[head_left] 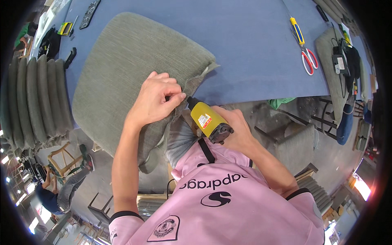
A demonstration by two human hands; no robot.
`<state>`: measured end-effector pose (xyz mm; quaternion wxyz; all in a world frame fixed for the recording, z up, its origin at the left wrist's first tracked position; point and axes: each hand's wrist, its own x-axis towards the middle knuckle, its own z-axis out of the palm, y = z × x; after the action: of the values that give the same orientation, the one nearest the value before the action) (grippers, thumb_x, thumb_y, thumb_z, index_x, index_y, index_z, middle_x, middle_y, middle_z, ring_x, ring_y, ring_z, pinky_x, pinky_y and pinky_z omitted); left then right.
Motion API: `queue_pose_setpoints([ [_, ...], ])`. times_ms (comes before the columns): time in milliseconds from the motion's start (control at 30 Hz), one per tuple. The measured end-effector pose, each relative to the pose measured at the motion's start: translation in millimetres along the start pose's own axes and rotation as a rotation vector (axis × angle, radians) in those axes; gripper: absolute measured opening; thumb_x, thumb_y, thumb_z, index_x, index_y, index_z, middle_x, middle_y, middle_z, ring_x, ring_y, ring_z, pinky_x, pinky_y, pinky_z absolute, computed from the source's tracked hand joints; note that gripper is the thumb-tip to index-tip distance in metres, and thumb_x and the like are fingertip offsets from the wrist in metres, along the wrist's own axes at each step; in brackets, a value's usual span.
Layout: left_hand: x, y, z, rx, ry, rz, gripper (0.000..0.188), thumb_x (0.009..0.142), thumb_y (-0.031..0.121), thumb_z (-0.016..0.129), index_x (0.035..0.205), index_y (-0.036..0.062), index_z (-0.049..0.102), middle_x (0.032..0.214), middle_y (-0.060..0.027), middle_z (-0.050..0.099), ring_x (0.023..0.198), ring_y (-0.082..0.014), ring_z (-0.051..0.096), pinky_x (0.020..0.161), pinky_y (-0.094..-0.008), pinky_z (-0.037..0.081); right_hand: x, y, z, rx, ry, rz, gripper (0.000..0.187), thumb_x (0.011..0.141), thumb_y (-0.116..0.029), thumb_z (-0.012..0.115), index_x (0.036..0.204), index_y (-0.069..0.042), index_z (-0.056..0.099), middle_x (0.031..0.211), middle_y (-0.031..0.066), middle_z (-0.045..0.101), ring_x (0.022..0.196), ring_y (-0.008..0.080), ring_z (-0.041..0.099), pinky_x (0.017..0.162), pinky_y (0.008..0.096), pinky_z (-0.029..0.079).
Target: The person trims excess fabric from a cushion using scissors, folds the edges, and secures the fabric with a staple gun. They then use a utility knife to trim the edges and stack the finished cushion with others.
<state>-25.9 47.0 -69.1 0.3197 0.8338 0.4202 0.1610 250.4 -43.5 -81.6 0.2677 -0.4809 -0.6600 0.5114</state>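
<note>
A grey-green fabric-covered seat cushion (126, 65) lies on the blue tabletop, its near right edge overhanging. My left hand (157, 98) rests on it with curled fingers, thumb and fingertips pinching the fabric at that edge. My right hand (237, 126) is wrapped round a yellow-and-black power tool (206, 118), shaped like a cordless drill. The tool's black nose points at the cushion's edge, just beside my left thumb. Whether the nose touches the fabric, I cannot tell. Loose, frayed cloth shows along the edge and at the right corner.
Red-handled scissors (309, 60) and a yellow-and-blue screwdriver (298, 32) lie on the blue table (253, 53). Padded grey-green pieces (34, 102) are stacked at left. A dark phone (90, 14) is at the far left. A chair (290, 143) stands below right; another person (61, 192) works at lower left.
</note>
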Motion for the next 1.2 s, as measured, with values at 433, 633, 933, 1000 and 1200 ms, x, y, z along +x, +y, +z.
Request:
queue_pose_setpoints([
  [433,-15.9,41.5,-9.9,0.290,0.009,0.048,0.030,0.088,0.025,0.080,0.072,0.0083,0.062,0.076,-0.0044,0.055,0.083,-0.0263,0.052,0.079,-0.0411,0.038,-13.7,-3.4,1.8,-0.070,0.136,-0.080,0.040,0.071,-0.010,0.088,0.108,-0.003,0.073,0.088,0.0229,0.075,0.086,0.0481,0.071,0.073,0.0468,0.058],
  [633,-10.8,12.8,-8.3,0.116,-0.064,0.067,0.030,0.088,0.020,0.077,0.070,0.0054,0.058,0.071,-0.0071,0.050,0.078,-0.0282,0.052,0.078,-0.0421,0.039,-12.5,-4.3,9.3,-0.036,0.100,-0.086,0.049,0.069,-0.008,0.090,0.114,-0.004,0.072,0.088,0.0213,0.075,0.081,0.0452,0.071,0.069,0.0434,0.057],
  [933,-8.7,6.0,-0.1,0.024,-0.053,0.023,0.028,0.089,0.017,0.076,0.071,0.0038,0.060,0.071,-0.0082,0.052,0.077,-0.0288,0.052,0.077,-0.0419,0.039,-8.2,16.7,23.8,-0.097,0.051,-0.089,0.049,0.067,-0.010,0.089,0.113,-0.004,0.073,0.087,0.0236,0.074,0.082,0.0479,0.070,0.069,0.0492,0.056],
  [1000,-7.2,4.8,2.3,0.046,-0.036,0.030,0.028,0.089,0.018,0.077,0.071,0.0043,0.059,0.071,-0.0084,0.053,0.077,-0.0288,0.053,0.076,-0.0418,0.039,-2.6,15.5,22.4,-0.152,-0.004,-0.047,0.048,0.068,-0.010,0.089,0.113,-0.003,0.073,0.087,0.0245,0.074,0.084,0.0486,0.070,0.070,0.0495,0.056],
  [1200,-21.2,44.4,-14.6,0.255,-0.030,-0.034,0.030,0.087,0.021,0.080,0.070,0.0072,0.060,0.071,-0.0055,0.055,0.081,-0.0289,0.055,0.078,-0.0417,0.042,-11.6,-0.7,12.5,-0.006,0.075,-0.049,0.042,0.070,-0.009,0.087,0.108,-0.001,0.072,0.087,0.0249,0.074,0.085,0.0498,0.070,0.069,0.0488,0.056],
])
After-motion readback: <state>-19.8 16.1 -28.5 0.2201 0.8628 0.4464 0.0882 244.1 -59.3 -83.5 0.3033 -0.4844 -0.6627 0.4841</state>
